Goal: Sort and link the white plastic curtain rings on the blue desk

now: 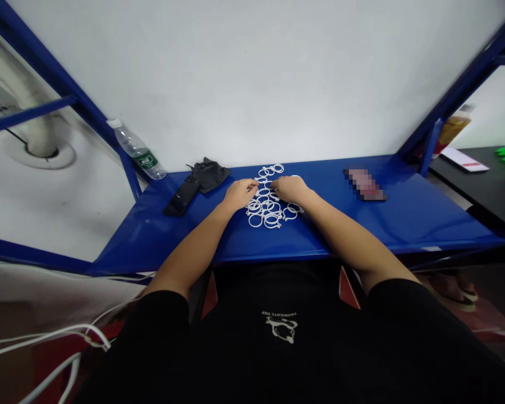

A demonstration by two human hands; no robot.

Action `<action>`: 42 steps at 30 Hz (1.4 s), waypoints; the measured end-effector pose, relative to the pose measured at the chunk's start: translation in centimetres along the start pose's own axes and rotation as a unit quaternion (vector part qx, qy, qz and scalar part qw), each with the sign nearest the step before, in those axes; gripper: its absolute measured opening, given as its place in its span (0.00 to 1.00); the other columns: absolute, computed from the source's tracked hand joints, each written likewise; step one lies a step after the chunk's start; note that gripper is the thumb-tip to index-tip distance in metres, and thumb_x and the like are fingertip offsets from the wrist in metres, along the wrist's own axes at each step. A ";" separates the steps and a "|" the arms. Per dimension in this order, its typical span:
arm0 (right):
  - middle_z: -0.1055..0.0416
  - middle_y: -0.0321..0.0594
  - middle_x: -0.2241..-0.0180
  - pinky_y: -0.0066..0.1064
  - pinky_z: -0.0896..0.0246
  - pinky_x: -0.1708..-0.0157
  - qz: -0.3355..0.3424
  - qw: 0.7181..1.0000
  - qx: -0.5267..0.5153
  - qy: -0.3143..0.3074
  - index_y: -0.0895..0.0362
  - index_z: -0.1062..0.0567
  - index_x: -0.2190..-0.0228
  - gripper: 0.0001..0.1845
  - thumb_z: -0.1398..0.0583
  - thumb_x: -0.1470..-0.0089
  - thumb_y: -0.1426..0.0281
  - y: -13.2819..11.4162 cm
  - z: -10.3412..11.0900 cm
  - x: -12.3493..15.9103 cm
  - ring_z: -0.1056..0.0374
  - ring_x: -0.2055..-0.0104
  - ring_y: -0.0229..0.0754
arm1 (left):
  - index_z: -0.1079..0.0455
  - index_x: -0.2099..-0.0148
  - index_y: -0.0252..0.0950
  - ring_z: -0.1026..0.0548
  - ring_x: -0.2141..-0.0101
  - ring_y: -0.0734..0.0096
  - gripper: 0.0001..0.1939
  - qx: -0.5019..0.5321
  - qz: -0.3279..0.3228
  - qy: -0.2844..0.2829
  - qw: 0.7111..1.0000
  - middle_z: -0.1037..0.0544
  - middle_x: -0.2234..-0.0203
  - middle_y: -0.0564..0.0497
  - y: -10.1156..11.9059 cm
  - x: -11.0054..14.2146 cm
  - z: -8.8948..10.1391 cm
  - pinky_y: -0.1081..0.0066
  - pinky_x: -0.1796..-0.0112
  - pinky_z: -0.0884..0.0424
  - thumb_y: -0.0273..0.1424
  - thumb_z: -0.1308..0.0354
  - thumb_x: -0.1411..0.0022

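Observation:
A cluster of white curtain rings [271,206], thin hoops with small eyelets, lies on the blue metal tabletop [252,244]. Some overlap each other, and a few at the back form a short row. At the left side of the cluster, my left hand [239,194] is closed, its fingertips pinching the edge of a white curtain ring [261,180]. My right hand [292,189] is curled over the right side, fingers pressed together on a ring among the upper ones; the fingers partly hide it. Another ring [292,208] sits just below my right wrist.
Left of my hands are a black phone [182,198] and a crumpled black bag [210,174]. A clear water bottle [138,151] leans by the blue frame. A blurred-out flat object [365,184] lies on the right. White cables [46,335] hang at lower left.

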State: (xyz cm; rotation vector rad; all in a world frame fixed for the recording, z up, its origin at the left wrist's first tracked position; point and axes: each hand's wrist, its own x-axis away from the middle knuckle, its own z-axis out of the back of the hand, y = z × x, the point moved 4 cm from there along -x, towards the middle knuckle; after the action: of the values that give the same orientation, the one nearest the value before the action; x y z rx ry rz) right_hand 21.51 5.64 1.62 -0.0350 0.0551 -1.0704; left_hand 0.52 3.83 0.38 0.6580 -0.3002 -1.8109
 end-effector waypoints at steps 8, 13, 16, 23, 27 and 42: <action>0.12 0.51 0.47 0.40 0.26 0.51 0.014 0.999 -0.016 0.031 0.52 0.12 0.48 0.18 0.41 0.27 0.69 0.4 0.0 1.0 0.17 0.47 0.56 | 0.12 0.46 0.40 0.18 0.68 0.60 0.14 -0.009 0.020 -0.040 0.999 0.14 0.71 0.49 -0.1 0.1 -0.1 0.63 0.59 0.24 0.35 0.39 0.22; 0.14 0.51 0.45 0.39 0.29 0.51 0.049 0.995 -0.051 0.066 0.54 0.15 0.46 0.19 0.44 0.27 0.71 0.3 0.5 1.8 0.19 0.47 0.53 | 0.11 0.52 0.41 0.15 0.58 0.58 0.13 -0.019 -0.014 -0.013 1.000 0.10 0.59 0.46 0.4 0.2 0.2 0.62 0.53 0.23 0.33 0.39 0.22; 0.14 0.50 0.45 0.39 0.29 0.50 0.061 0.992 -0.075 0.085 0.54 0.15 0.46 0.19 0.45 0.28 0.71 0.4 0.6 1.8 0.19 0.47 0.53 | 0.11 0.54 0.42 0.15 0.51 0.57 0.13 -0.033 -0.038 -0.005 0.999 0.10 0.52 0.45 0.8 0.3 0.2 0.61 0.47 0.22 0.32 0.39 0.23; 0.13 0.50 0.43 0.43 0.27 0.43 0.040 0.976 -0.161 0.138 0.55 0.15 0.44 0.20 0.43 0.28 0.69 1.3 0.6 1.6 0.19 0.43 0.54 | 0.12 0.44 0.40 0.15 0.49 0.57 0.13 -0.017 -0.041 -0.001 0.999 0.11 0.49 0.44 1.0 0.4 0.2 0.59 0.43 0.22 0.31 0.38 0.22; 0.11 0.47 0.54 0.40 0.26 0.51 0.012 0.947 -0.274 0.171 0.57 0.16 0.45 0.20 0.44 0.29 0.68 2.3 0.5 1.4 0.18 0.57 0.50 | 0.12 0.44 0.40 0.17 0.44 0.54 0.13 -0.031 -0.056 0.003 0.998 0.13 0.44 0.44 1.7 0.2 -0.1 0.56 0.37 0.24 0.31 0.38 0.21; 0.13 0.45 0.61 0.39 0.26 0.59 -0.090 0.848 -0.429 0.298 0.57 0.15 0.56 0.21 0.44 0.41 0.63 6.6 0.6 0.8 0.24 0.67 0.47 | 0.11 0.47 0.45 0.21 0.36 0.40 0.13 -0.083 -0.051 -0.073 0.993 0.18 0.32 0.44 1.3 -0.2 -1.5 0.39 0.32 0.31 0.34 0.39 0.22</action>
State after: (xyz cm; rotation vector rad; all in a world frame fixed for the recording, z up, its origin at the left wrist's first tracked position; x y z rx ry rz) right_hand 27.68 8.11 1.84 -0.5271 1.1179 -1.1360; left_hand 2.47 3.73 -0.16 0.4321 -0.2121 -1.9621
